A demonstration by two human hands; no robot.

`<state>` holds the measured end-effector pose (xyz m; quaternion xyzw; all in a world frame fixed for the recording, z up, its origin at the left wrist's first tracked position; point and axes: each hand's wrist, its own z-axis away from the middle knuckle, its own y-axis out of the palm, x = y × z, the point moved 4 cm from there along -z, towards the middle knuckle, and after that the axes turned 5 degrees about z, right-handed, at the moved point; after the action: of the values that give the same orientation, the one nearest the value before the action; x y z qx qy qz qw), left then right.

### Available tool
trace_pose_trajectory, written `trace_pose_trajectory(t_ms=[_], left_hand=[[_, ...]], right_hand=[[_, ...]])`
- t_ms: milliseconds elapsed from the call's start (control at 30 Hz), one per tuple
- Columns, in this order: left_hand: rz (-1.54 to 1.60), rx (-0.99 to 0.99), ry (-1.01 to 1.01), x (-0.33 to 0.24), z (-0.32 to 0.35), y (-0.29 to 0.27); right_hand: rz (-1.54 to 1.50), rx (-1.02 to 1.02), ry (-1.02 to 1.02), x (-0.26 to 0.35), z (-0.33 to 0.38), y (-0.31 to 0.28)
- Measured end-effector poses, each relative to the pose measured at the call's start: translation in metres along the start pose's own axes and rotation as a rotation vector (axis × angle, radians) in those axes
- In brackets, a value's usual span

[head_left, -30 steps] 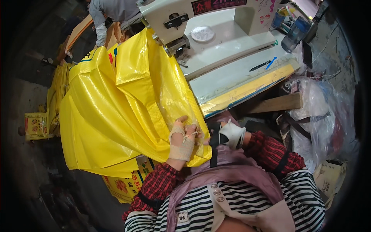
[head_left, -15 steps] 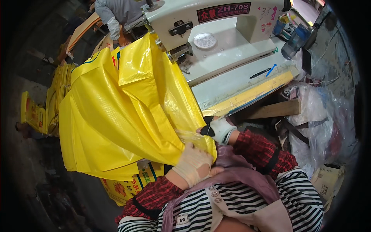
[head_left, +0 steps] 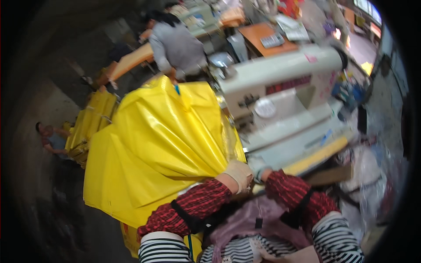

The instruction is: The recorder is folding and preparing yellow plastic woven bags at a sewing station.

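A large, glossy yellow woven-plastic bag (head_left: 153, 144) spreads in folds across the left and middle, its right edge running down beside a white sewing machine (head_left: 280, 83). At the bag's lower right corner my left hand (head_left: 239, 174), in a beige glove, is closed on the edge. My right hand (head_left: 258, 167), in a pale glove, is right beside it, close to the same corner. Blur and the left hand hide its fingers, so its grip cannot be made out. Both forearms wear red and black sleeves.
A wooden bar (head_left: 329, 175) and clear plastic wrapping (head_left: 368, 171) lie at the right. Stacked yellow bags (head_left: 92, 122) stand at the far left, with a person (head_left: 53, 139) beside them. Another person in grey (head_left: 177, 48) sits behind. A calculator (head_left: 272, 40) lies on an orange table (head_left: 258, 37).
The view has tilted up, showing more of the room behind. My hands have come closer together at the bag's corner, and the left has moved right and upward in the picture.
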<state>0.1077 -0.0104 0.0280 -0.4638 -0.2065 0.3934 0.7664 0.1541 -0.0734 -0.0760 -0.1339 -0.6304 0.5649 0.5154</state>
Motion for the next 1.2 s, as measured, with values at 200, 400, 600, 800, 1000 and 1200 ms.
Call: trace_pose_trajectory(t_ms=[200, 400, 600, 800, 1000, 1200], left_hand=[[0.226, -0.218, -0.289, 0.094, -0.006, -0.017], [0.245, -0.535, -0.600, 0.149, 0.027, -0.012], [0.137, -0.793, -0.653, 0.074, 0.098, 0.029], [0.213, -0.899, -0.555, 0.007, 0.129, 0.060], [0.231, -0.706, -0.398, -0.047, 0.126, 0.088], [0.204, -0.673, -0.309, -0.059, 0.116, 0.111]], right_hand=[[-1.325, 0.026, 0.438, 0.003, 0.018, -0.004], [-1.165, 0.053, 0.464, 0.001, 0.037, -0.017], [-1.373, 0.248, 0.312, 0.017, 0.031, -0.022], [-1.149, -0.098, -0.218, 0.086, -0.012, -0.051], [-1.463, 0.083, -0.054, 0.105, 0.005, -0.015], [-0.821, -0.250, -0.291, 0.108, -0.001, -0.024]])
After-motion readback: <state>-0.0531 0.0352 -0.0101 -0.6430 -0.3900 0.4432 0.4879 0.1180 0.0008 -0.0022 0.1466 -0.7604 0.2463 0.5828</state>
